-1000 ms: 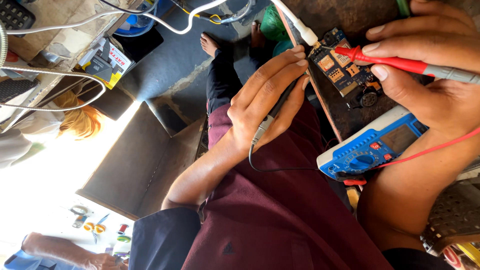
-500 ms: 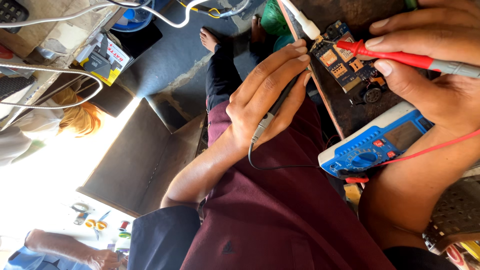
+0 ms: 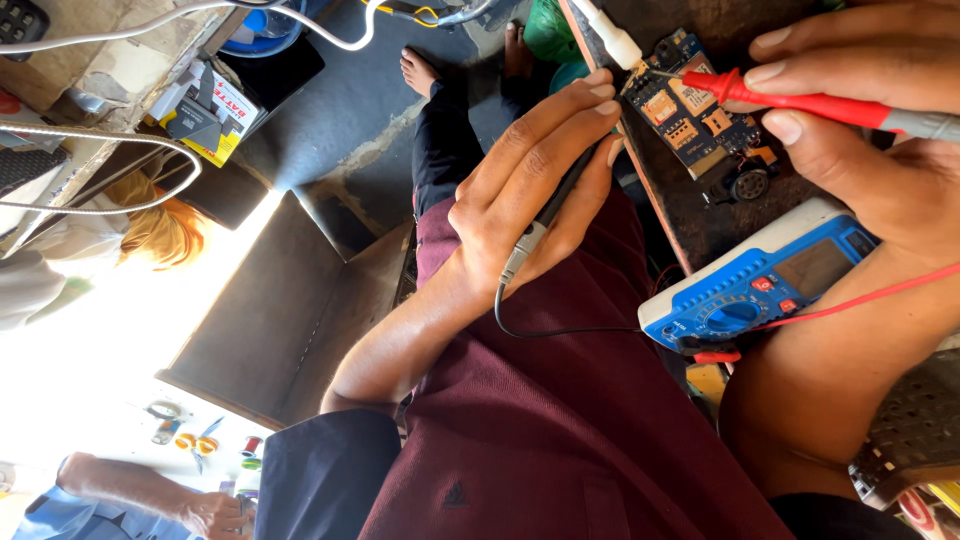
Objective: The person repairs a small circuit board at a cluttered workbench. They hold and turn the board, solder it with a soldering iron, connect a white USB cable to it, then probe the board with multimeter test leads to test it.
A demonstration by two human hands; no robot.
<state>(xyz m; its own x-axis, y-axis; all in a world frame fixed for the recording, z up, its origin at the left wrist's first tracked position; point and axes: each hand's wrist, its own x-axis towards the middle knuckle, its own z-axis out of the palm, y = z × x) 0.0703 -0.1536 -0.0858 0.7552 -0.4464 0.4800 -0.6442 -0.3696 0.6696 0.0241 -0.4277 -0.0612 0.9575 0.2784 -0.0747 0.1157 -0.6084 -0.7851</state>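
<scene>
Red probe (image 3: 800, 102): clamped between thumb and fingers of one hand (image 3: 880, 130) at upper right; its rear end is cut off by the frame edge. Long axis near horizontal in the view, metal tip pointing left onto the circuit board (image 3: 690, 110).
Black probe (image 3: 548, 215): gripped in the other hand (image 3: 530, 190), mostly hidden under the fingers, its tip not visible; axis diagonal, pointing up toward the board.
Blue multimeter (image 3: 760, 285): on the dark counter (image 3: 700, 215), partly covered by the forearm.
Which hand is left or right: cannot tell.
</scene>
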